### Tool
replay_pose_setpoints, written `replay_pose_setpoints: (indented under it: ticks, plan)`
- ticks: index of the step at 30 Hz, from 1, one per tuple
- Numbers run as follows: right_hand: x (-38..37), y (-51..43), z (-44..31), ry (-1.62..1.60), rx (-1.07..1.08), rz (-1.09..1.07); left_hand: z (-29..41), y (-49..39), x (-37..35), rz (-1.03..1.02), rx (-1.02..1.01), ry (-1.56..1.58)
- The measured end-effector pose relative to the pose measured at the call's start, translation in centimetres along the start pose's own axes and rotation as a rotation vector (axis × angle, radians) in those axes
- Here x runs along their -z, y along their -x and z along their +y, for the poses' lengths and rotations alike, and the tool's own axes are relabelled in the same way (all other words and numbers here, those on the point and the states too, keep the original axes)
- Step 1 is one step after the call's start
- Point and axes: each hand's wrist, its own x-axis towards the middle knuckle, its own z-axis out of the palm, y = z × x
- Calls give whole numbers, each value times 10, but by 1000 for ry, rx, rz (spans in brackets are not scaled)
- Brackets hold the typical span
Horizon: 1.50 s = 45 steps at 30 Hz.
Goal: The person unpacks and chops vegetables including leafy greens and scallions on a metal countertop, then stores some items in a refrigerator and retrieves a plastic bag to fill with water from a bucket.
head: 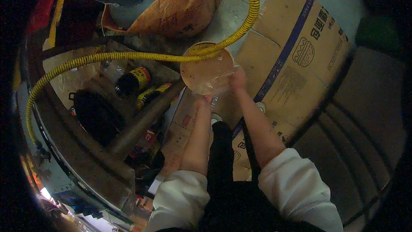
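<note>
A round tan object with a raised rim (196, 74), perhaps a stool seat or a lid, lies before me. Thin clear plastic film (214, 82) covers its near part, crumpled and shiny. My left hand (203, 100) pinches the film at the near edge. On the right rim, my right hand (237, 79) is closed around the film's other side, slightly blurred. A yellow ribbed hose (128, 56) crosses above the far part of the round object, and whether it touches is unclear.
Flattened cardboard (289, 48) with printing covers the floor at right. An orange-brown sack (180, 9) stands ahead. On the left, a low shelf frame (148, 119) holds dark bottles (132, 80) and a black pan-like object (96, 116). A dark slatted surface (347, 129) lies at right.
</note>
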Motion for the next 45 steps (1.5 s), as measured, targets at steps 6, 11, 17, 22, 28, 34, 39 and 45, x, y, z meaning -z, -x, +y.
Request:
replay_pose_setpoints:
  ticks: [6, 11, 17, 22, 28, 34, 39, 45]
  plan:
    - [2, 5, 7, 18, 3, 22, -2, 41, 0, 95, 172, 124]
    - [19, 46, -1, -142, -111, 14, -8, 44, 32, 124, 245, 211]
    - [43, 107, 23, -84, -230, -92, -41, 27, 87, 106, 260, 431]
    - [49, 149, 79, -485, -318, 19, -74, 34, 103, 41, 209, 452]
    - [68, 160, 103, -710, -428, -115, -99, 52, 71, -49, 35, -6]
    - [86, 149, 77, -361, -113, -77, -53, 147, 20, 47, -139, -237]
    - [93, 131, 77, -237, -125, -220, -34, 169, 10, -36, -236, -487]
    - [85, 121, 91, -149, -105, -74, -39, 168, 3, -204, -265, -315]
